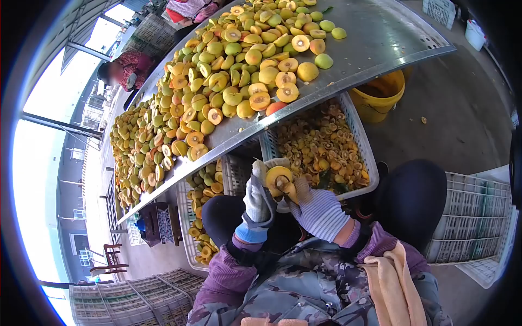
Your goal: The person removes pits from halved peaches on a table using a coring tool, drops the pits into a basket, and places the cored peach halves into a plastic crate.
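Note:
My left hand (258,196), in a pale knit glove with a blue cuff, is closed around a yellow peach half (278,177), cut face up. My right hand (322,213), in a striped glove, presses against the fruit's right side with its fingers closed. Something small and yellow-orange sits at those fingertips; whether it is a tool or a piece of fruit is unclear. Below the hands' far side, a white crate (372,173) holds many small brownish-yellow fruit scraps. Another crate (185,217) on the left contains hollowed peach halves.
A sloping metal table (375,41) bears a large heap of whole and halved peaches (217,81). Its metal edge runs just beyond my hands. A yellow bucket (375,103) stands under it. Stacked crates (467,217) are on the right. Another person (133,68) sits across the table.

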The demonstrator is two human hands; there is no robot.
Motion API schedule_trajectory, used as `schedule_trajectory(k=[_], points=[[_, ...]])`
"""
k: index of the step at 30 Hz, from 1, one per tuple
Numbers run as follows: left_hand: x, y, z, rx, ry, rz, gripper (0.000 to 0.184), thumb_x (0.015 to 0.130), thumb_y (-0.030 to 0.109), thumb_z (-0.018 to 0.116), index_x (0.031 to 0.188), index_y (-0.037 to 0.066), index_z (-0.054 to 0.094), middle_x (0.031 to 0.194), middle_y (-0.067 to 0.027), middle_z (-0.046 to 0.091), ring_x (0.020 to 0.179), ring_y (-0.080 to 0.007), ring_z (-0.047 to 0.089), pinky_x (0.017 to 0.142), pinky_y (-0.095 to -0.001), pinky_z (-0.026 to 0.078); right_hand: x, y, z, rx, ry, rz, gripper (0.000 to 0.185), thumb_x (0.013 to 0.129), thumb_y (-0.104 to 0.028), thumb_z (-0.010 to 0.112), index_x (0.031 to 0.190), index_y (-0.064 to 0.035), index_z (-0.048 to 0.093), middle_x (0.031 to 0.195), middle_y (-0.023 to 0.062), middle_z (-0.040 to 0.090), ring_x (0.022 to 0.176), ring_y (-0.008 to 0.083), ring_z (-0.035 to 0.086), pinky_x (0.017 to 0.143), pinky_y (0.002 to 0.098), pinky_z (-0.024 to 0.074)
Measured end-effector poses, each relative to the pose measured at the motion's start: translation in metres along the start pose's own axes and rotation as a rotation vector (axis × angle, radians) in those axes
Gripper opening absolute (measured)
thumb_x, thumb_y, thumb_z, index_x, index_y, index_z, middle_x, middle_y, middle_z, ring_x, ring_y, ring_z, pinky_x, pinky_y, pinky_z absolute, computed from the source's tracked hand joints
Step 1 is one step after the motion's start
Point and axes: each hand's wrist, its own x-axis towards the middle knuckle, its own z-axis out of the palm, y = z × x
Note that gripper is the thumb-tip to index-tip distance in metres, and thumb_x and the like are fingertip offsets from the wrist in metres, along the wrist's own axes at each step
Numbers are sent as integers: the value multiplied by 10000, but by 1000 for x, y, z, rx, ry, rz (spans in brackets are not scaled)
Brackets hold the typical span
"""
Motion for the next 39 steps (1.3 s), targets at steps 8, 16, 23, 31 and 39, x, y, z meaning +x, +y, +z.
schedule_trajectory(k=[8,16,23,31,39], points=[[-4,7,14,171,78,83,669,940,580,394,993,-44,632,877,-85,636,814,-140,589,753,-267,466,-3,0,0,262,-145,62,394,851,-226,584,1110,23,421,647,214,594,618,422,610,555,475,509],[5,21,4,272,-156,37,542,884,513,554,887,-15,677,760,-58,652,692,-111,588,655,-245,470,1,3,-9,671,-112,-225,286,861,-168,574,1076,7,501,793,182,626,704,353,634,659,405,515],[3,15,26,210,-16,138,528,846,505,612,880,-18,680,727,-44,649,652,-89,583,606,-227,459,-6,-6,-11,721,-217,30,191,867,-133,539,1006,-1,546,817,139,602,751,251,594,694,365,478],[14,4,15,30,-115,134,591,871,523,580,885,-64,651,745,-87,659,666,-147,624,631,-248,490,1,0,-28,1319,-688,399,192,916,-225,543,904,-34,555,667,70,609,560,136,602,481,262,445],[22,11,6,370,-268,4,555,893,496,562,842,-47,666,707,-65,656,648,-114,597,610,-226,460,0,8,-5,947,-338,42,204,906,-216,559,965,-21,577,737,83,612,686,184,628,616,309,492]])
